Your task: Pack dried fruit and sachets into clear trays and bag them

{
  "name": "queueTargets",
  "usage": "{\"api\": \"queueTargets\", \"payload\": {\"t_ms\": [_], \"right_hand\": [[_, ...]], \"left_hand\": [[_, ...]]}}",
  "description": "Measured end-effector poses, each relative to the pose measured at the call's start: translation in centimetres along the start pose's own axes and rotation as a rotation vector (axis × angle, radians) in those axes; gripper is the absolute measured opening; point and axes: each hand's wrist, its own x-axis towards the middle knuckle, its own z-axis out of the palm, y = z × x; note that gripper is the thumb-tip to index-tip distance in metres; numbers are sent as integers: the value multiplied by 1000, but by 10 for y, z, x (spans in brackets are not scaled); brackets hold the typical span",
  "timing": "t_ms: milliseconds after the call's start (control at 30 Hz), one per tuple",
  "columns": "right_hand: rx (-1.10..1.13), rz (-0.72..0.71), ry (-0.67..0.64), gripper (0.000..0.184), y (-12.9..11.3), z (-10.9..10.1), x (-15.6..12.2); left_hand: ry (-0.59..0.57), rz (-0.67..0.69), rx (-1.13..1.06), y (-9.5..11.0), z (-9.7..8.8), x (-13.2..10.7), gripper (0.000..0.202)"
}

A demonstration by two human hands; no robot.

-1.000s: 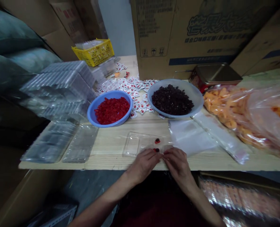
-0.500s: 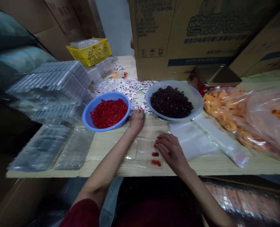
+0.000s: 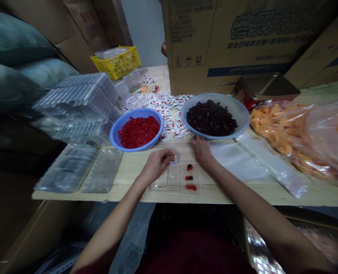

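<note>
My left hand (image 3: 158,163) is closed in a pinch on a small white sachet (image 3: 173,160), held over the upper part of a clear plastic tray (image 3: 173,176). Down the tray's right side lie small red and dark pieces, among them a red piece (image 3: 191,187) near the front. My right hand (image 3: 202,150) rests at the near rim of the pale bowl (image 3: 244,120), which is filled with dark dried pieces (image 3: 211,118). Its fingertips are partly hidden, and I cannot make out anything in them. Glossy red pieces (image 3: 140,131) fill the blue bowl (image 3: 116,135) to the left.
Many printed sachets (image 3: 169,104) lie scattered behind the bowls. Stacked clear trays (image 3: 80,95) and a yellow basket (image 3: 120,66) stand at left. At right are flat plastic bags (image 3: 240,161), a bag of orange pieces (image 3: 283,129) and a tin (image 3: 268,87). A large carton (image 3: 243,49) stands behind.
My left hand has come back from the scattered sachets to the tray with a sachet. My right hand has left the tray and moved up to the pale bowl's near rim.
</note>
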Motion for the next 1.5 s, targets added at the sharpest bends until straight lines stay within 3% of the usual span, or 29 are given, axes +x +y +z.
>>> {"api": "queueTargets", "payload": {"t_ms": [133,233,367,433,533,600,733,833,967,1033,1167,1267,1367,1500], "right_hand": [[4,-39,-5,34,5,-1,4],[22,-54,11,31,7,-7,0],[60,-30,77,23,12,-16,-21],[107,-8,133,22,16,-17,-33],[322,43,292,23,24,-18,-44],[481,95,385,23,31,-19,-48],[643,141,413,24,46,-24,-64],[699,143,391,24,48,-24,-87],[762,86,340,21,38,-15,-108],[791,52,359,21,31,-7,-107],[691,44,367,30,22,5,-84],[576,45,297,37,20,8,-63],[587,61,261,32,21,10,-50],[651,48,261,27,25,13,-42]], "left_hand": [[-29,-56,18,-7,18,-20,13],[73,14,58,-10,33,-22,10],[245,75,73,-4,35,-19,22],[273,111,82,3,33,-7,21],[189,190,149,16,40,33,22],[97,218,215,23,53,67,22],[21,203,280,25,84,118,15],[18,142,310,20,96,126,16],[-26,100,334,15,96,116,8],[-54,103,336,15,92,110,10],[-82,106,329,13,85,105,34],[-119,86,316,12,82,109,22],[-146,61,286,12,83,112,6],[-110,22,255,12,84,109,18]]}}
